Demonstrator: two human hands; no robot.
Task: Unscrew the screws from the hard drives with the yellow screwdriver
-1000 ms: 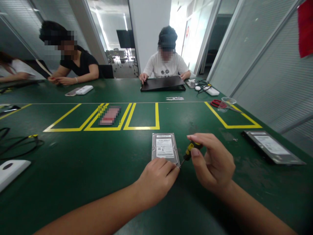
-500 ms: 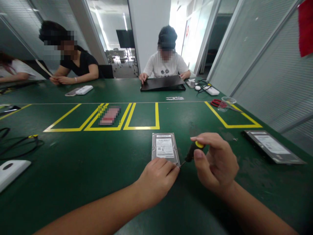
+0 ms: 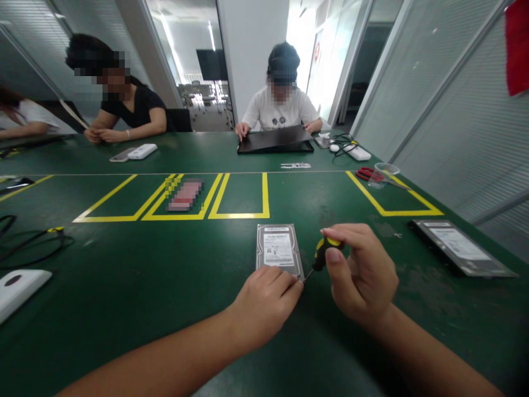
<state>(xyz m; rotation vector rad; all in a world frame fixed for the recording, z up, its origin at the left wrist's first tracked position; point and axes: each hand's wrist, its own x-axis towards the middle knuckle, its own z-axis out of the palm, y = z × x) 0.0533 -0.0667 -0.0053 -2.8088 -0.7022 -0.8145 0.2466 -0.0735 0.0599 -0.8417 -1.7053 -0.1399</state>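
A silver hard drive with a white label lies flat on the green table in front of me. My left hand is closed over its near edge, fingers curled on the near right corner. My right hand pinches a small black and yellow screwdriver between thumb and fingers. The tool leans toward the drive, and its tip meets the near right corner beside my left fingers.
A second hard drive lies at the right. Yellow tape boxes mark the table beyond. Red scissors and a clear cup sit far right. Two people sit across, one with a black laptop. Cables and a white device lie left.
My right fingers shifted slightly on the screwdriver handle, which turned and tilted a little. My left hand and the drive have stayed put.
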